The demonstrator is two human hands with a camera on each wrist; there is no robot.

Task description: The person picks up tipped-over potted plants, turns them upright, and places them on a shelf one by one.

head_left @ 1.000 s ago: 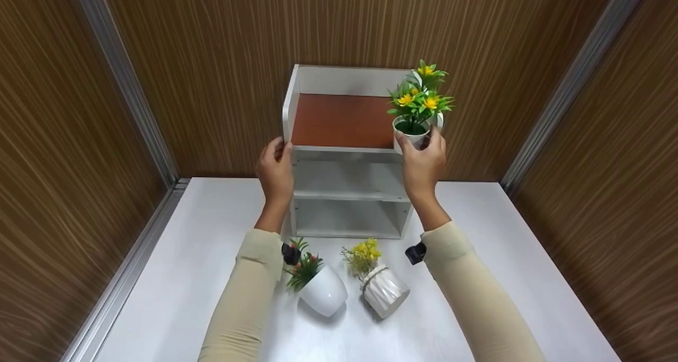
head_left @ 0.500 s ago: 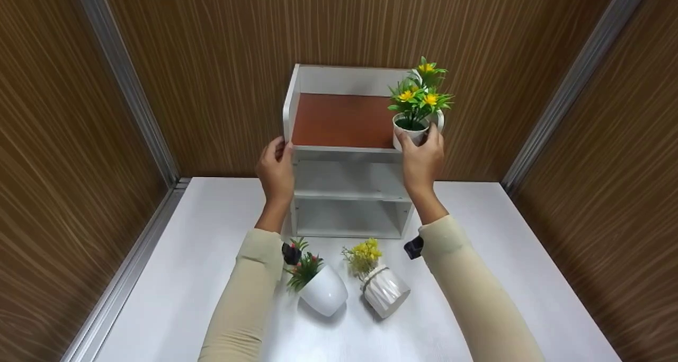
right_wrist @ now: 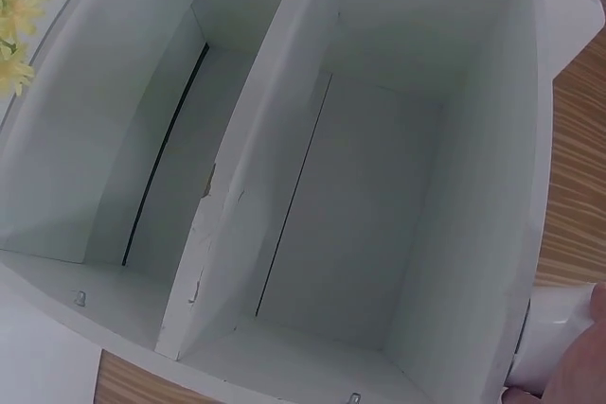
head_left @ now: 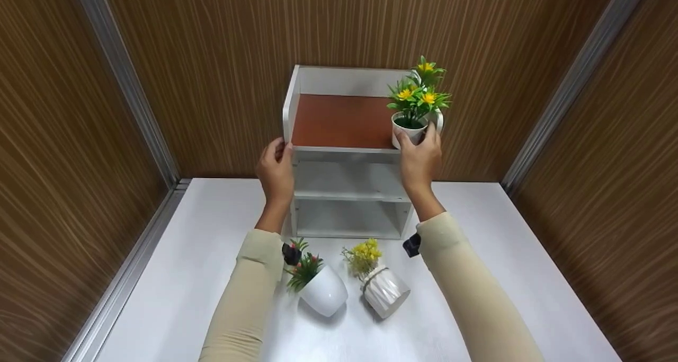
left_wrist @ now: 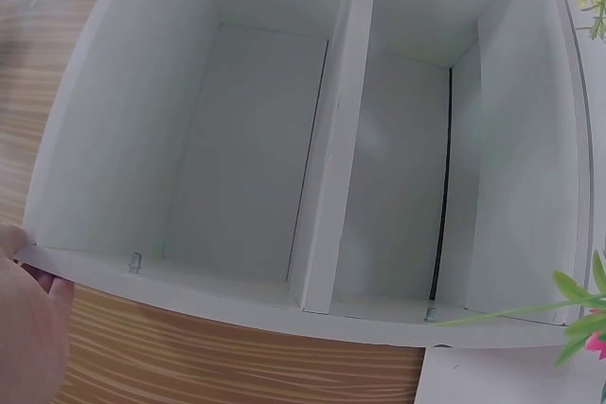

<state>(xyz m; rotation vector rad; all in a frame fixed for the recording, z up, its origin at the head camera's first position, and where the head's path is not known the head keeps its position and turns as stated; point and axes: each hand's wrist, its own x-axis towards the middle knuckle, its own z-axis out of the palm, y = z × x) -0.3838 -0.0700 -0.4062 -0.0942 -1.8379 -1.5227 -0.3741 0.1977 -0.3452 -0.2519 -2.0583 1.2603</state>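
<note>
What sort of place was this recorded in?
Probably a purpose-built recording booth rather than a lived-in room: wood-grain panels on three sides, metal strips along the corners, and a white table between them.

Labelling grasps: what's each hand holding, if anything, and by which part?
Right hand: the upright white flowerpot, by its sides near the rim. Left hand: the shelf, by the front edge of its left side.

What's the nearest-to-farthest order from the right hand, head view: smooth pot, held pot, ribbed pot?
1. Held pot: in the right hand, shelf's right side.
2. Ribbed pot: lying on the table, right of the smooth pot.
3. Smooth pot: lying farther left.
</note>
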